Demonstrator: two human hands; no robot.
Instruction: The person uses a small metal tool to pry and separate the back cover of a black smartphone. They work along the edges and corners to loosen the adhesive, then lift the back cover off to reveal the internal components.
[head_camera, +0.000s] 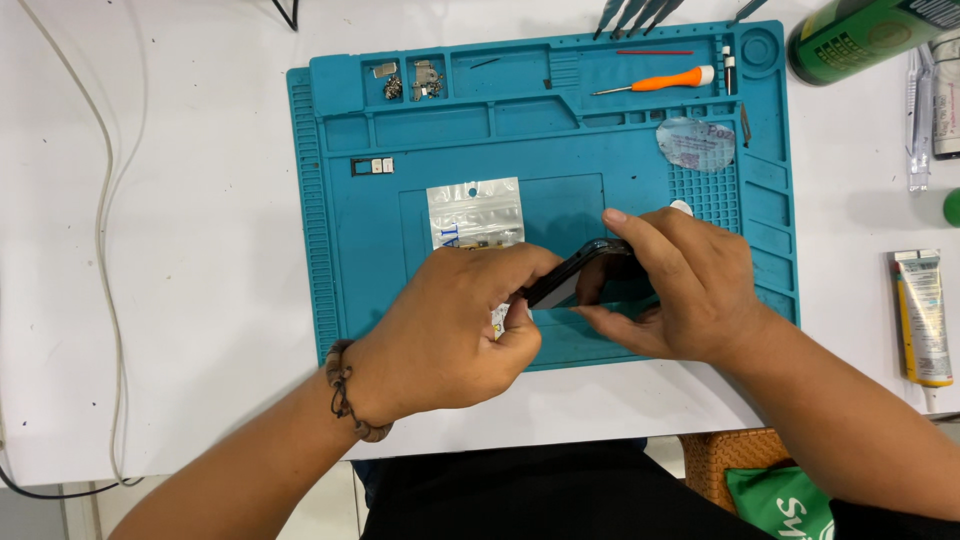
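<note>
A person's two bare hands hold a black smartphone (578, 272) above the lower middle of a teal repair mat (340, 250), which lies on a white table (180, 200). The phone is tilted on edge, its long axis running from lower left to upper right, with the upper end rising toward the right hand and a pale sliver of its face showing between the two hands. The left hand (450, 330), wearing a dark beaded bracelet (345, 390) at the wrist, comes in from the lower left with knuckles up and fingers curled, gripping the phone's lower-left end. The right hand (680, 285) reaches in from the lower right, its fingers wrapped over the top edge of the phone and its thumb stretched along the mat side beneath, so that it clasps the upper-right end. Both forearms angle inward from the bottom corners of the frame.

Just behind the left hand, partly hidden by it, a small clear zip bag (475, 212) lies in the mat's central recess. In the mat's top trays sit small metal parts (410, 82) and an orange-handled screwdriver (660, 80), while a round piece of clear film (696, 143) lies near the right-hand compartments. A green can (860, 35) lies at the upper right of the table, a yellow-and-white tube (922, 315) at the right edge, and a white cable (105, 250) trails down the left side.
</note>
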